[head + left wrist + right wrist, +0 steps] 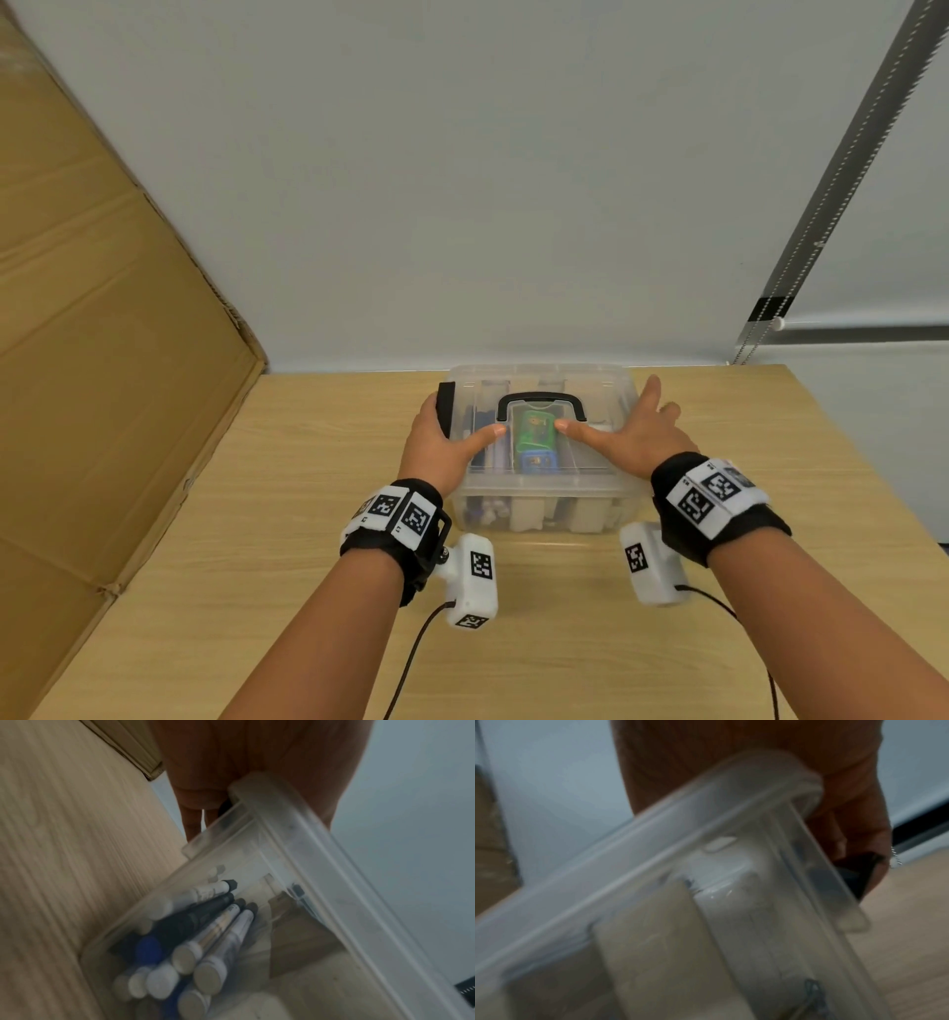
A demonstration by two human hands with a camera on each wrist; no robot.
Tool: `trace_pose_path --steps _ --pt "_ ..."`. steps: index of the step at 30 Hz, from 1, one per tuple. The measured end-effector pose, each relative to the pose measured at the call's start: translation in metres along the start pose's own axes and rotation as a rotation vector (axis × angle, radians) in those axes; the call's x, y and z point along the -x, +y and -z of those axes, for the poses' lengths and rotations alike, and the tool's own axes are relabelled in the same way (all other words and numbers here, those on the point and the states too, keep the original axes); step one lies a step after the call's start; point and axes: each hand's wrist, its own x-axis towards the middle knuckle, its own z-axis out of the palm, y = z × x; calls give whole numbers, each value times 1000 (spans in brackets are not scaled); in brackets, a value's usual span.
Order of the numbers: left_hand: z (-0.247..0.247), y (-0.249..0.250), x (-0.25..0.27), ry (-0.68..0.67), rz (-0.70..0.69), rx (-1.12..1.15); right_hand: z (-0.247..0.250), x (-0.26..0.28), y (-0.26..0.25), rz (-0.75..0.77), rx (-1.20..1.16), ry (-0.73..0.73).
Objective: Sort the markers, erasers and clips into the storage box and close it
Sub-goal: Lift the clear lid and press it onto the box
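A clear storage box [544,493] stands on the wooden table with its lid on; a black handle [542,398] lies flat on the lid. My left hand [441,447] grips the box's left end, thumb on the lid, fingers wrapped over the black left latch [445,406]. My right hand [637,437] holds the right end the same way. In the right wrist view its fingers [847,821] curl down onto the black right latch [857,874]. Several markers [205,933] lie inside the left compartment. A green case [534,429], a blue one [536,460] and pale blocks [526,514] show through the plastic.
A large cardboard sheet [102,360] leans along the table's left side. The box sits near the table's far edge against the pale wall. Bare table top [308,616] lies in front of the box. A blind chain [770,318] hangs at the right.
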Motion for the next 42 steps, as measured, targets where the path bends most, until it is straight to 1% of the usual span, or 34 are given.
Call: trace_pose_path --steps 2,3,8,10,12,13,17,19,23,30,32,34,36,39,42 --pt "-1 0 -1 -15 24 18 7 -5 -2 -38 -19 -66" --pt "-1 0 -1 -21 34 26 9 -5 -3 -46 -3 -76" --pt "0 -1 -2 -31 44 52 7 5 -4 -63 155 22" --pt "0 -3 -3 -30 40 58 5 8 -4 -22 189 102" --pt "-1 -5 -4 -29 41 69 1 10 -3 51 230 195" --pt "-1 -6 -5 -28 40 76 -2 10 -2 77 230 216" --pt "-3 -10 -8 -23 31 95 -7 10 2 119 105 199" --pt "-3 -11 -9 -27 21 92 -8 9 3 144 103 221" --pt "-3 -12 -11 -32 6 89 -10 10 3 188 226 268" --pt "-3 -10 -10 -29 11 62 -9 8 -2 225 417 260" --pt "-3 -9 -9 -33 4 45 -9 9 0 236 386 249" --pt "-2 -8 -7 -28 -6 28 -10 9 5 244 292 226" --pt "-3 -8 -5 -10 -24 7 -12 8 9 263 185 238" --pt "-4 -9 -2 62 -18 -12 -14 8 13 285 77 278" --pt "-5 -9 -1 140 -21 -41 -14 7 16 286 -33 285"
